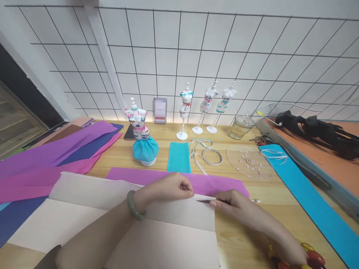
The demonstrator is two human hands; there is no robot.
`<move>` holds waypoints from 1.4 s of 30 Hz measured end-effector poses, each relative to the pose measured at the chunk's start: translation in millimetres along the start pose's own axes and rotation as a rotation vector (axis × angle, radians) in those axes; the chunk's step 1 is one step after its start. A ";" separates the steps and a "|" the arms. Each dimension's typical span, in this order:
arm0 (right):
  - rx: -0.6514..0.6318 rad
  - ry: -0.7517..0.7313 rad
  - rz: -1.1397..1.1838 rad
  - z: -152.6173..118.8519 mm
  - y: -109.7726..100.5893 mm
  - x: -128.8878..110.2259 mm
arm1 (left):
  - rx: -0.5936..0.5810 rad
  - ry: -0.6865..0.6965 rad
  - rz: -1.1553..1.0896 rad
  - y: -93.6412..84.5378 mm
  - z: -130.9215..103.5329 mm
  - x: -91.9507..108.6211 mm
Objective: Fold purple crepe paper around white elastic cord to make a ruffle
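A large creased cream sheet (165, 245) lies in front of me, partly over a strip of purple sheet (225, 184). My left hand (174, 188) is closed in a pinch at the cream sheet's far edge, near its right corner. My right hand (230, 202) grips a slim dark tool with a pointed tip (204, 201). That tip points left over the corner of the cream sheet, short of my left fingertips. Fingers hide the rest of the tool, so whether it is scissors or tweezers I cannot make out.
A small mannequin in a blue skirt (144, 149) stands behind the sheets, and three bare ones (185, 99) line the wall. Beyond the purple strip are a blue cloth (179, 157), ribbon (212, 156), and a clear dish with beads (233, 166). Coloured sheets (56, 149) pile up left.
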State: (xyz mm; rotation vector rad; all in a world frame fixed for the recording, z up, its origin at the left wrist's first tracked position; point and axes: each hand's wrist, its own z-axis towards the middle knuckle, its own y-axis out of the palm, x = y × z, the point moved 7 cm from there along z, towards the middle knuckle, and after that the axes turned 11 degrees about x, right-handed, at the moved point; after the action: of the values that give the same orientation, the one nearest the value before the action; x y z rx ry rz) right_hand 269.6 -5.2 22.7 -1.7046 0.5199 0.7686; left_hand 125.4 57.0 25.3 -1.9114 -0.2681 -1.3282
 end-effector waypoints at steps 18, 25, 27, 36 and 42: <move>0.085 0.070 0.011 4.6 -0.1 -2.8 | 0.028 0.021 -0.009 -0.8 0.3 2.9; 0.097 0.050 0.025 5.9 1.0 -2.9 | 0.024 0.033 -0.018 0.0 0.4 4.9; 0.099 0.050 0.029 6.1 1.4 -2.2 | 0.025 0.036 -0.009 -2.3 -0.5 5.7; 0.101 0.061 0.039 5.2 0.8 0.5 | -0.049 0.004 0.099 -18.8 -4.3 -4.8; 0.065 0.062 0.036 4.7 4.1 -4.5 | -0.070 0.035 0.137 -18.0 -2.8 -9.9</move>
State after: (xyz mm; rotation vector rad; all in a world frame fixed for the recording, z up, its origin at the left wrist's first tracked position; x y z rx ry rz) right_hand 262.7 -1.9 22.5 -1.6666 0.6132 0.7188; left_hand 109.0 69.7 25.7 -1.9255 -0.0719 -1.2932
